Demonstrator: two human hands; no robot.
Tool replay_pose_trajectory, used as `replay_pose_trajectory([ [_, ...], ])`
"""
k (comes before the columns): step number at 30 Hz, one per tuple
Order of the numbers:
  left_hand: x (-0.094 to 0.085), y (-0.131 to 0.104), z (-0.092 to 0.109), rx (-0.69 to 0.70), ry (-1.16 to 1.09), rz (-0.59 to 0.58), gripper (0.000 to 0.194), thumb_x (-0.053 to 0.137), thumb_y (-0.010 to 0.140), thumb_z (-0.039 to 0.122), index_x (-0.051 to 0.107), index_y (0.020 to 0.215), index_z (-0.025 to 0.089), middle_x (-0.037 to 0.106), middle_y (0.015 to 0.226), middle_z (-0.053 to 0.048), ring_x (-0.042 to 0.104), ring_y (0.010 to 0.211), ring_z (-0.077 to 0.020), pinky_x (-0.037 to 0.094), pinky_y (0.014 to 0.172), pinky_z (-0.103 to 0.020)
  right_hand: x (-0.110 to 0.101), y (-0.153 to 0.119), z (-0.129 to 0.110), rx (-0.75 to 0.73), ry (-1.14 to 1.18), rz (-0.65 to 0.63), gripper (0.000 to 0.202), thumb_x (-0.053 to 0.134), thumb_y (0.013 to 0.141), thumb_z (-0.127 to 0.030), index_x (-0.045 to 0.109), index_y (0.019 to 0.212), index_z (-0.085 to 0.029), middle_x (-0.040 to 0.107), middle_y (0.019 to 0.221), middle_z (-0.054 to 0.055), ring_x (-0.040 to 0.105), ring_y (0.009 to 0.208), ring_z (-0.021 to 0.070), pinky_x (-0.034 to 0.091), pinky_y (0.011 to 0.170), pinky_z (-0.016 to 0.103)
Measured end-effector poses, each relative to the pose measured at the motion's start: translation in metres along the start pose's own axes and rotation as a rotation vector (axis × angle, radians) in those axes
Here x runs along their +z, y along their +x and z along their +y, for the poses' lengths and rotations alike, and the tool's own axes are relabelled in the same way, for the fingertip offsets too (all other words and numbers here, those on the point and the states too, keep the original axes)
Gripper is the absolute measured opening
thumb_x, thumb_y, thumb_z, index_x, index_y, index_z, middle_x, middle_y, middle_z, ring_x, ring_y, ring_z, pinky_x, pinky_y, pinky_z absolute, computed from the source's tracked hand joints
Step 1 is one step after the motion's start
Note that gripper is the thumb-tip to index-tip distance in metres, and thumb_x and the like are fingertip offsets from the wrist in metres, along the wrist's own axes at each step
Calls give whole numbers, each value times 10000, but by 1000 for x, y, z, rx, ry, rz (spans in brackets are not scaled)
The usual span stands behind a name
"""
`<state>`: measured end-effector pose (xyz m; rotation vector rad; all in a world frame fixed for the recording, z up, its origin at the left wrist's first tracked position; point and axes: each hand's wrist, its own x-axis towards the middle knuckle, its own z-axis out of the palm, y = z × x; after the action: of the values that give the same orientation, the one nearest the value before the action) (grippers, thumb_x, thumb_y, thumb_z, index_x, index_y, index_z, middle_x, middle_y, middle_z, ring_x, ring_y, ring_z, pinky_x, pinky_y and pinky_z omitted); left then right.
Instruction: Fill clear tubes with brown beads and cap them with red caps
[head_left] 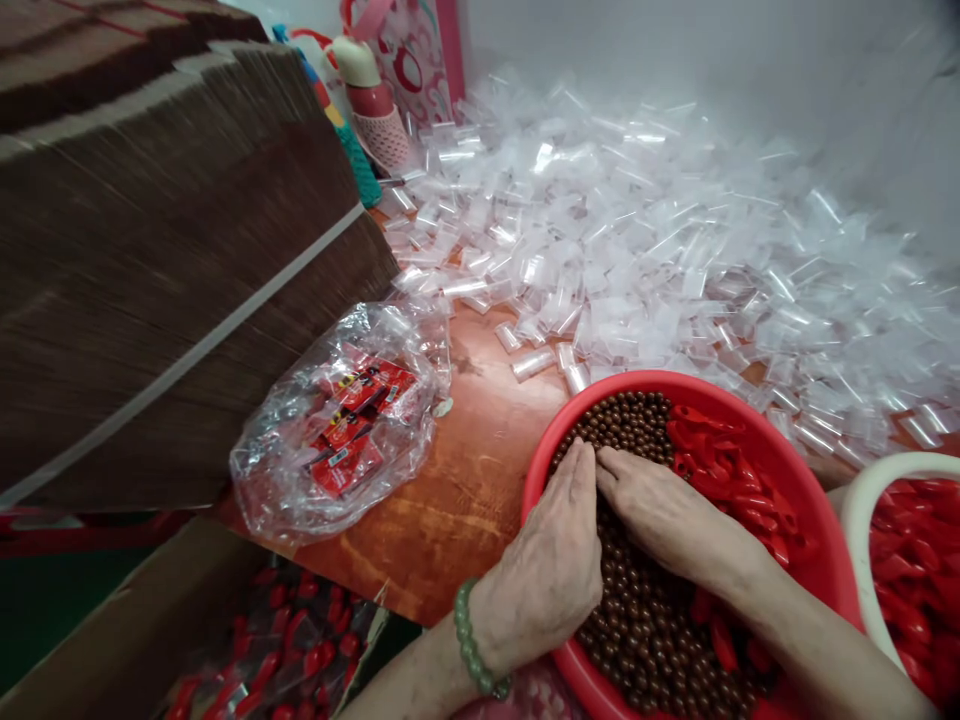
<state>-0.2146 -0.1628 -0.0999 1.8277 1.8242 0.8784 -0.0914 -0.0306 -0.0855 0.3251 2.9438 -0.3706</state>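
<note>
A red basin (544, 455) at the lower right holds many small brown balls (652, 620) and, on its right side, glossy red pieces (731, 475). My left hand (559, 550), with a green bead bracelet (466, 635) at the wrist, reaches over the basin's left rim. Its fingers are pressed together and point away from me, resting at the balls. Beside it, my right hand (660, 505) lies over the balls, its fingertips close to the left fingers. Whatever may be under the fingers of either hand is hidden.
Clear plastic tubes (637, 240) are heaped along the wall. A clear bag with red packets (352, 430) lies left of the basin, beside a strapped cardboard stack (150, 270). A white-rimmed tub (859, 510) stands right. Below left is a box (142, 630) of red items.
</note>
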Motion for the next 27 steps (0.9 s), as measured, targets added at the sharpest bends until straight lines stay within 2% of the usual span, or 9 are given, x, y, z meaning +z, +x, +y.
replay_pose_trajectory([
  [4,-8,4,-2,-66,-147,-16,786,387,799,9,121,1537,56,326,1545,-236,336,1433,-293,357,1165,-484,-6,5,8,2,274,-72,423,469,715,19,565,1105,-112,592,1090,127,605,1036,243,512,930,387],
  [8,-12,1,-7,-137,-356,42,753,388,835,12,183,1539,184,377,1541,-154,390,1410,-270,349,1170,-498,-7,7,18,-30,564,-17,289,531,731,-8,599,976,-145,608,995,67,594,943,203,497,892,346],
  [10,-13,-2,-10,-149,-454,70,743,403,845,17,211,1531,226,373,1550,-119,382,1416,-261,340,1177,-490,-8,7,21,-28,711,8,262,576,748,-35,616,977,-157,614,957,37,582,897,181,490,853,319],
  [15,-22,5,-13,-106,-586,56,726,498,818,43,321,1492,246,344,1568,-91,341,1438,-267,289,1195,-502,-17,3,25,-25,1108,19,332,716,787,-257,654,1105,-182,638,1063,32,581,959,179,469,883,325],
  [19,-25,17,-13,-44,-616,-13,538,598,859,154,506,1381,246,396,1539,-102,364,1424,-289,324,1172,-517,-20,-3,26,-29,1279,-13,330,747,772,-378,706,1015,-158,647,1029,31,579,908,165,472,851,308],
  [22,-21,21,-12,-52,-661,8,463,654,860,227,583,1316,259,455,1500,-101,420,1389,-290,353,1155,-505,-20,-5,27,-66,1365,-32,324,744,779,-397,721,976,-140,649,1035,40,576,909,162,468,850,303],
  [27,-21,25,-7,-73,-700,78,232,669,847,213,729,1068,248,578,1394,-84,537,1289,-287,412,1112,-479,-19,-6,27,-53,1474,-85,290,738,791,-378,740,937,-127,624,775,-14,552,733,117,466,726,248],
])
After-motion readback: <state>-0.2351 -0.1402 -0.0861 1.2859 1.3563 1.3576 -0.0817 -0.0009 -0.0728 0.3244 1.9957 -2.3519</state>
